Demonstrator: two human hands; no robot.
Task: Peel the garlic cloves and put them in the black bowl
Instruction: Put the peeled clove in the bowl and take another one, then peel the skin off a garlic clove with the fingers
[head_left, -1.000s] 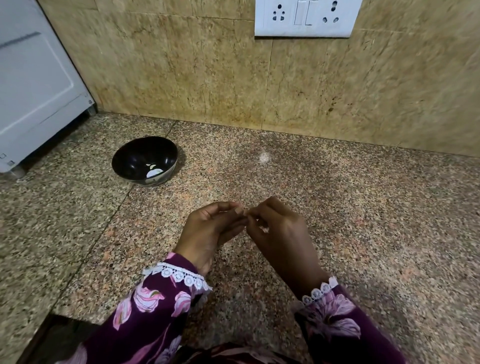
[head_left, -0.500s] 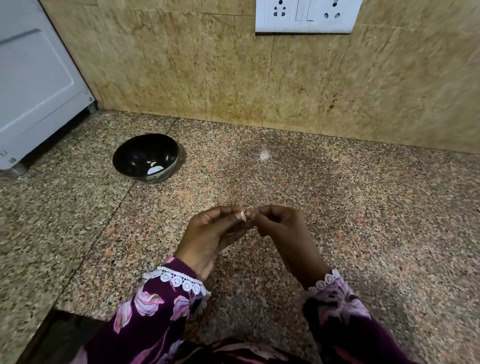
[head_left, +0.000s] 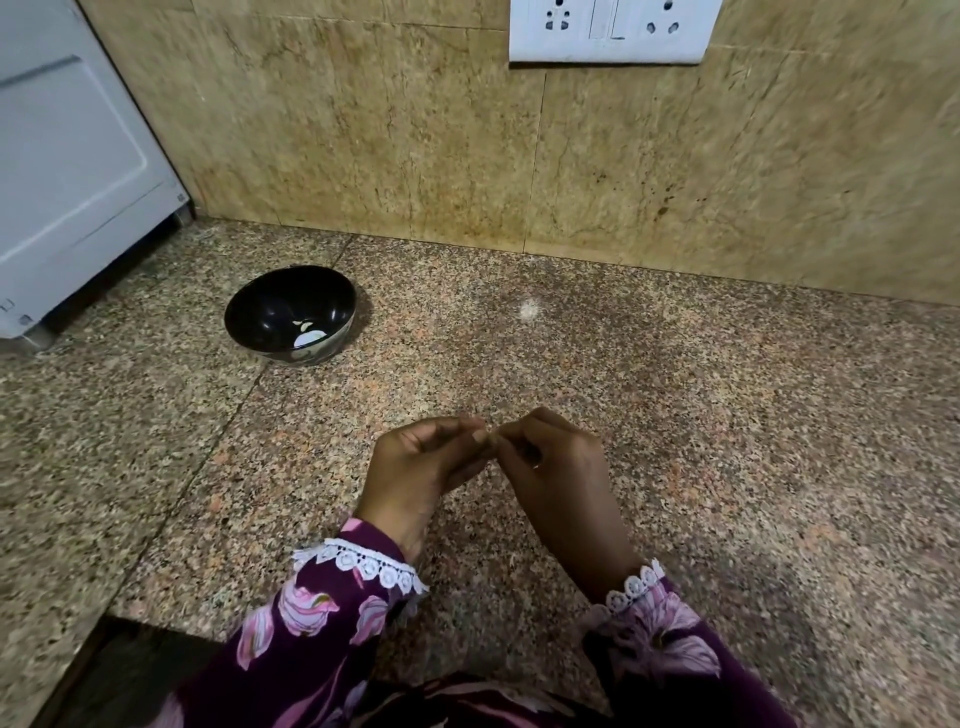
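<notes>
My left hand (head_left: 421, 467) and my right hand (head_left: 556, 462) meet fingertip to fingertip above the granite counter, near its front. Between the tips they pinch a small garlic clove (head_left: 487, 440), almost wholly hidden by the fingers. The black bowl (head_left: 270, 301) stands on the counter to the far left of the hands, upright, with a few pale pieces (head_left: 307, 336) at its bottom.
A white appliance (head_left: 67, 156) stands at the left end of the counter, close to the bowl. A tiled wall with a white socket plate (head_left: 613, 31) closes the back. A small pale speck (head_left: 529, 309) lies mid-counter. The counter's front edge drops off at bottom left (head_left: 156, 621).
The hands have stayed together at the same spot, fingers shifting slightly around the clove. The pale tip of the clove seen half a second ago is now covered. The bowl has not moved.
</notes>
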